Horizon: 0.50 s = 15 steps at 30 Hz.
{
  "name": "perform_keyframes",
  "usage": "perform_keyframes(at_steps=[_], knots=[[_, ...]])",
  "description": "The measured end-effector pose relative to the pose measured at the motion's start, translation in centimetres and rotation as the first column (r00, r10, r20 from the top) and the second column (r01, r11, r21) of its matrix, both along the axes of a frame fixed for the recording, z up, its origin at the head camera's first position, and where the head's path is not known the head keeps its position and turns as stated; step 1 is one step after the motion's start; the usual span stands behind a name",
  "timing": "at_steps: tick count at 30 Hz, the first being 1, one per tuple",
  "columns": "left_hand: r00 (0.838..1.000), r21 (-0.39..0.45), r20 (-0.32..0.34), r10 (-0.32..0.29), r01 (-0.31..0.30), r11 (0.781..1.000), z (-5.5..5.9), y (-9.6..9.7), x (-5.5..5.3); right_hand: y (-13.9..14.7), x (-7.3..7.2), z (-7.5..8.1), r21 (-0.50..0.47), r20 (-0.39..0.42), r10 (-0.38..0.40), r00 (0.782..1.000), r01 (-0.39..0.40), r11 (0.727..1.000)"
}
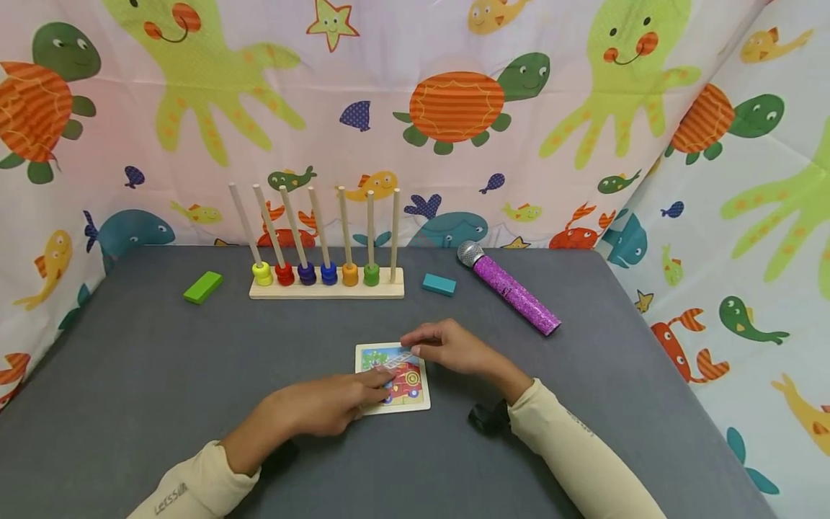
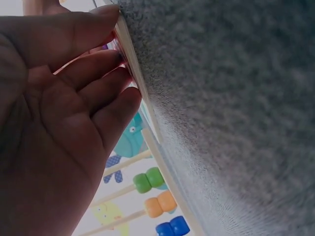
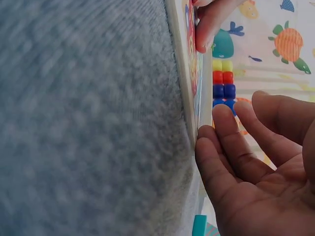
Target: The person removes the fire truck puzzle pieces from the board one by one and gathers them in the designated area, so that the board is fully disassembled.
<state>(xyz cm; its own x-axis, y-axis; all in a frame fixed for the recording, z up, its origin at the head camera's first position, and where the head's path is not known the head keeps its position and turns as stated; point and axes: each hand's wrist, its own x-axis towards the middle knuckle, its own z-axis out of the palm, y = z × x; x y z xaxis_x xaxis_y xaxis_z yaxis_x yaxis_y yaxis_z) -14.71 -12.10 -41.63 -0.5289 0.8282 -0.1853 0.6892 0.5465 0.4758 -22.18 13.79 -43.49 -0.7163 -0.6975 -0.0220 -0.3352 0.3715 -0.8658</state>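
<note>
Picture board: A small square board with a pale frame, showing a red vehicle, a ladder and a green tree, is being kept flat on the grey table, between the two hands.
Left hand: The board's left part is being covered by the left hand, whose fingers are being laid loosely extended over the picture; in the left wrist view the thumb tip is being placed at the board's edge.
Right hand: The board's far right corner is being touched by the fingertips of the right hand, whose fingers are being held relaxed and slightly spread, with nothing being gripped.
Sleeves: Both forearms are being covered by cream sleeves.
Peg stand: Behind the board, yellow, red, dark blue, blue, orange and green beads are being held on the upright pegs of a wooden stand.
Blocks and microphone: The stand is being flanked by a green block on the left and a teal block on the right; farther right, a glittery purple microphone is being displayed.
Backdrop: The table is being bordered by a sea-animal curtain.
</note>
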Motion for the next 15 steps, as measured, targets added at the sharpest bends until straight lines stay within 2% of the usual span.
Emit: perform_keyframes(at_steps=[4,7,12,15], knots=[[1.0,0.001,0.017,0.006,-0.006,1.0,0.2,0.1,0.2,0.0,0.0,0.1,0.02,-0.035,0.002,0.999,-0.001,1.0],[0.999,-0.004,0.032,0.009,-0.009,1.0,0.2,0.1,0.3,-0.3,0.1,0.2,0.059,-0.106,0.025,0.994,-0.018,0.998],[0.999,-0.016,0.047,0.013,-0.012,1.0,0.3,0.0,0.4,-1.1,0.5,0.9,0.137,-0.236,0.077,0.969,-0.045,0.989],[0.998,-0.014,0.057,0.02,-0.02,1.0,0.2,-0.1,0.3,-1.5,0.5,1.3,0.172,-0.281,0.113,0.953,-0.066,0.983]])
